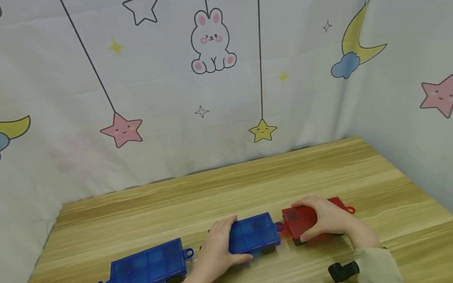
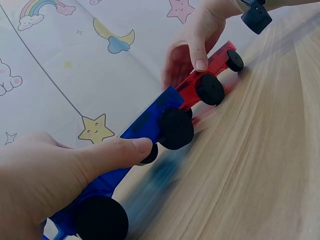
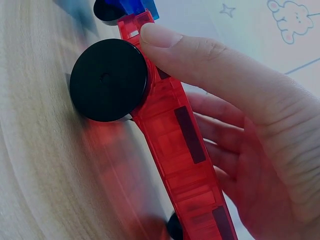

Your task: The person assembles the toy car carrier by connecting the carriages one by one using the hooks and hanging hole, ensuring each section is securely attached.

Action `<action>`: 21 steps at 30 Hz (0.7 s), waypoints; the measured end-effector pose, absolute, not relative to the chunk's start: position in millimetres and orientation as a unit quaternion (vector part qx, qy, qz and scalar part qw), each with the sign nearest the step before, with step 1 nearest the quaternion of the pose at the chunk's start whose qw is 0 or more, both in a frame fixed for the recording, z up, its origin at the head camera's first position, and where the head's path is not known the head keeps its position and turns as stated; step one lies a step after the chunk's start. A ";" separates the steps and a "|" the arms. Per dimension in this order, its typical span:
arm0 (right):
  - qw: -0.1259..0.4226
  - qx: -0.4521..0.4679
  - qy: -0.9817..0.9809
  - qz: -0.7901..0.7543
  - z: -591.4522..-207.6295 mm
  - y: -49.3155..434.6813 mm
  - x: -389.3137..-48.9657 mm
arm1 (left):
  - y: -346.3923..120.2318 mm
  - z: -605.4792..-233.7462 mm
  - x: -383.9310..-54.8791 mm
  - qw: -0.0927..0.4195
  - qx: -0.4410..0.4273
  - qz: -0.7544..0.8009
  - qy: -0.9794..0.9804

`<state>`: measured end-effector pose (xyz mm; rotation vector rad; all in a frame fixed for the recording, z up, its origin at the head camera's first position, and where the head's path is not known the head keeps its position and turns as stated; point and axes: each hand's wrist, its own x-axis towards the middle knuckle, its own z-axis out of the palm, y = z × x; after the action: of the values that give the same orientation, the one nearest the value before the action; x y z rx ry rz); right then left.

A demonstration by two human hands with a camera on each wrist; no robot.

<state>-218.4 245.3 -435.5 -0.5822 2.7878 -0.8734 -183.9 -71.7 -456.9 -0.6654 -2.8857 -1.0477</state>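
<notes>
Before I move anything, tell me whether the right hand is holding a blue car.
No, the right hand grips the red car, while the left hand holds the middle blue car.

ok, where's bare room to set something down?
Free: tabletop between the left blue wagon and patterned backdrop; also right of the red wagon. Crowded: the row, left hand gripping the middle blue wagon, right hand the red one.
</notes>
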 end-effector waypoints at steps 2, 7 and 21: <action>0.082 -0.195 0.933 -0.293 -435.1 245.1 -218.0 | -71.7 -456.8 -183.8 0.001 -0.212 -0.331 -0.919; 0.081 -0.196 0.933 -0.291 -434.9 245.1 -217.5 | -71.9 -456.0 -184.0 -0.001 -0.213 -0.323 -0.922; 0.086 -0.197 0.931 -0.295 -434.3 245.5 -218.1 | -71.5 -454.6 -184.6 0.000 -0.218 -0.305 -0.927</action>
<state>-218.1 245.5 -434.3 -0.5868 2.7745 -0.8805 -184.6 -71.5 -454.6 -0.6845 -2.9121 -0.9594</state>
